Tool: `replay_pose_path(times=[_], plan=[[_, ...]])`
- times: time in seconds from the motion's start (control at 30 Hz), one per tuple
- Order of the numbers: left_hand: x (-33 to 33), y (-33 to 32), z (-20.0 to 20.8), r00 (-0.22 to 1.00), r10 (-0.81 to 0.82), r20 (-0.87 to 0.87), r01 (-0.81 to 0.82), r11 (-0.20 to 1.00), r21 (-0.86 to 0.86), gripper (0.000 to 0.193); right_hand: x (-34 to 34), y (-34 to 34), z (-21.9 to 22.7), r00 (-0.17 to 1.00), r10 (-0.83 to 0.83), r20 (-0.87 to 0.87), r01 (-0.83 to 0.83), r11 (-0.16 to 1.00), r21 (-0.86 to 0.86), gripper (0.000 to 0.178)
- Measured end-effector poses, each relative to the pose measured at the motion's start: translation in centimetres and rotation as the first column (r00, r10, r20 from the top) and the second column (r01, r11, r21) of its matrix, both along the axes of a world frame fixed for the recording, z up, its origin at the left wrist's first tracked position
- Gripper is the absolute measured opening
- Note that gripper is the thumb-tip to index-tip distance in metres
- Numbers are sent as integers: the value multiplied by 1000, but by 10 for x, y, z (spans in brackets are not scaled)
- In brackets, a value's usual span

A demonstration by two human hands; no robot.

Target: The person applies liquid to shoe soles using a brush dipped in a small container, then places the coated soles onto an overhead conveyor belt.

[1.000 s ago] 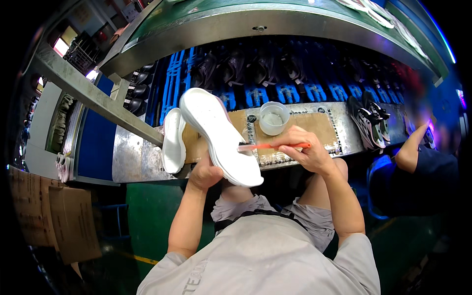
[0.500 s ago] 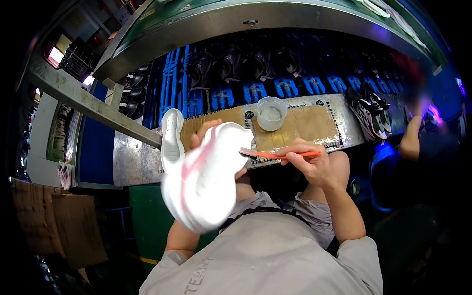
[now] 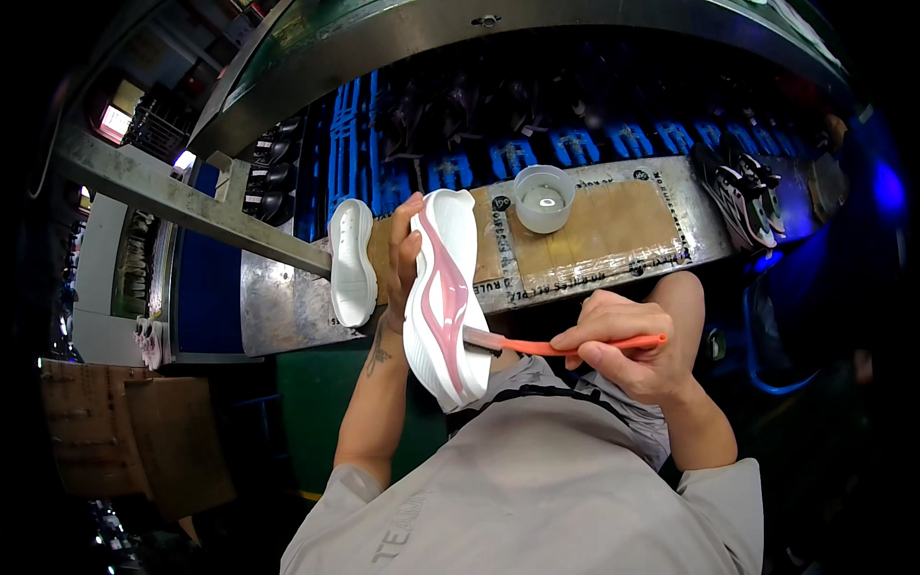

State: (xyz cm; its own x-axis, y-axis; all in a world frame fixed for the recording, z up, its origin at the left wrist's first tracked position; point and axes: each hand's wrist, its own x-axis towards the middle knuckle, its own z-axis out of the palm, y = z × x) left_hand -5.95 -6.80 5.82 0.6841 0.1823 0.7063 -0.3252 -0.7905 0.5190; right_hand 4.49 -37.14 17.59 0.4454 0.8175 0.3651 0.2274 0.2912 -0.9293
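My left hand (image 3: 406, 251) grips a white shoe sole (image 3: 448, 299) by its far end; part of the hand is hidden behind it. The sole is tipped on edge, so its pink-patterned side wall faces up. In my right hand (image 3: 627, 345) is a brush (image 3: 537, 346) with an orange handle, held between thumb and fingers. Its dark bristles touch the sole near the inner edge. A second white sole (image 3: 353, 264) lies on the bench to the left. Beyond my hands stands a translucent plastic tub (image 3: 543, 199) with some liquid in it.
Cardboard (image 3: 604, 235) is taped onto the metal bench (image 3: 278, 305). A pair of dark sneakers (image 3: 743, 199) stands at its right end. Behind the bench, a conveyor with blue holders (image 3: 575, 144) carries shoes. A metal post (image 3: 192, 206) slants in from the left, above cardboard boxes (image 3: 177, 441).
My left hand has turned the sole from showing its inner face to showing its pink side. The brush has moved nearer to me, from the far part of the sole towards its near half.
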Motion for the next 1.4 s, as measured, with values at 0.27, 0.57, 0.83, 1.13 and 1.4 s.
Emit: replay_pose_path(times=[0.27,0.57,0.83,1.13,1.4], plan=[[9,10,-1,991,60,122,-88,969,233,84,-22,-8,19,970,46,-237,-71,993,-98,18],[3,-2,5,987,104,121,-139,934,329,86,-20,11,10,753,-48,-656,38,999,-30,39],[-38,-21,4,913,-133,-387,82,986,-147,97,-2,11,-13,661,-198,-724,281,960,-6,36],[-39,-68,66,798,-498,339,286,-182,-941,113,18,-5,-47,577,-331,-747,467,883,-30,38],[-36,-71,74,786,-463,410,287,-315,-905,109,25,-9,-49,595,-356,-721,477,878,-39,34]])
